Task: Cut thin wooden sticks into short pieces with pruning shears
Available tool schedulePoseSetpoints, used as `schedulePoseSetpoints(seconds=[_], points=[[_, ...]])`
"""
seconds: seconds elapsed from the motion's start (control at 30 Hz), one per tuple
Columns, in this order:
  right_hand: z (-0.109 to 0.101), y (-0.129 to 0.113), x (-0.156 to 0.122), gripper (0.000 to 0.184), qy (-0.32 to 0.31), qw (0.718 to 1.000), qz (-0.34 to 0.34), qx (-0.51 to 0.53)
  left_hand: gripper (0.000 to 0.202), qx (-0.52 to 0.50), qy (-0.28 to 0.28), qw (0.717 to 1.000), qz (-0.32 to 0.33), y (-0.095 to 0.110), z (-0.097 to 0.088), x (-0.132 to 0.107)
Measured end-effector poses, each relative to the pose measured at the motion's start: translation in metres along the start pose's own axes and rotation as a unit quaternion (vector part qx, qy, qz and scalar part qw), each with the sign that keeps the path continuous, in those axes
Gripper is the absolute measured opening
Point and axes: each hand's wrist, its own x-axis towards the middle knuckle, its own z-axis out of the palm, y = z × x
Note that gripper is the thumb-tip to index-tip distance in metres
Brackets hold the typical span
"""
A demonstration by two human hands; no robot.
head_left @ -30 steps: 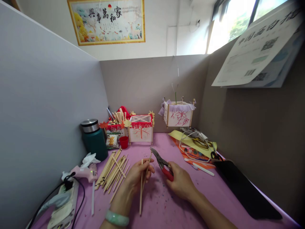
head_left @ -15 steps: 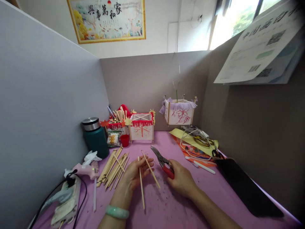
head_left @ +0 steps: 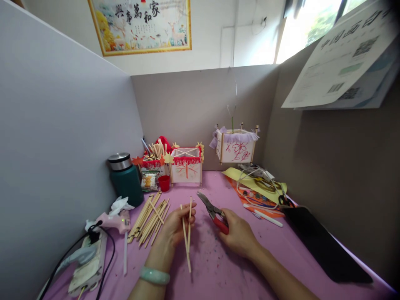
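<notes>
Two thin wooden sticks rest in my left hand, its fingers curled round them. The sticks cross near their lower ends and spread apart at the top. My right hand is wrapped round the red handle of a pair of pliers, whose dark pointed jaws aim up and left, close to my left fingertips but apart from them. A pile of similar wooden sticks lies on the purple tabletop, left of my left hand.
Left stand a green thermos, a pink glue gun and a power strip. Behind are a red cup, a decorated box lantern and a hanging one. Right lie scissors, a white pen and a black pad.
One stick in my left hand has swung from leaning right to nearly upright, so its lower end now meets the other stick. My right hand and the pliers have hardly moved.
</notes>
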Motion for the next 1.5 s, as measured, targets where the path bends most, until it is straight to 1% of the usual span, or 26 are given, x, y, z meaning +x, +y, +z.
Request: schedulePoseSetpoints(seconds=[0.2, 0.43, 0.67, 0.83, 0.97, 1.07, 1.23, 1.5], points=[[-0.001, -0.001, 0.000, 0.033, -0.003, 1.000, -0.004, -0.002, 0.023, -0.018, -0.043, 0.999, -0.017, 0.003, -0.002, -0.002], [0.000, -0.001, 0.000, 0.034, -0.006, 1.000, -0.003, -0.005, 0.022, -0.008, -0.043, 0.999, -0.016, 0.004, 0.000, -0.005], [0.001, 0.000, 0.001, 0.030, -0.007, 1.000, -0.004, -0.011, 0.019, -0.009, -0.039, 0.999, -0.019, 0.003, -0.002, -0.004], [0.000, -0.002, 0.001, 0.036, -0.012, 1.000, 0.001, -0.007, 0.015, 0.022, -0.026, 0.999, 0.005, 0.000, -0.003, -0.001], [-0.002, -0.003, 0.001, 0.037, -0.016, 1.000, -0.001, -0.003, 0.020, 0.040, -0.020, 0.999, 0.022, -0.002, -0.004, 0.001], [-0.002, -0.004, 0.001, 0.043, -0.019, 1.000, -0.007, -0.004, 0.024, 0.051, -0.008, 0.998, 0.026, -0.003, -0.002, 0.001], [-0.001, -0.004, -0.001, 0.062, -0.024, 0.999, -0.034, -0.007, 0.027, 0.076, 0.025, 0.996, 0.029, -0.005, 0.001, 0.001], [0.004, 0.000, -0.002, 0.074, -0.042, 0.997, -0.048, -0.051, 0.029, 0.109, 0.055, 0.992, 0.038, -0.009, 0.002, 0.003]])
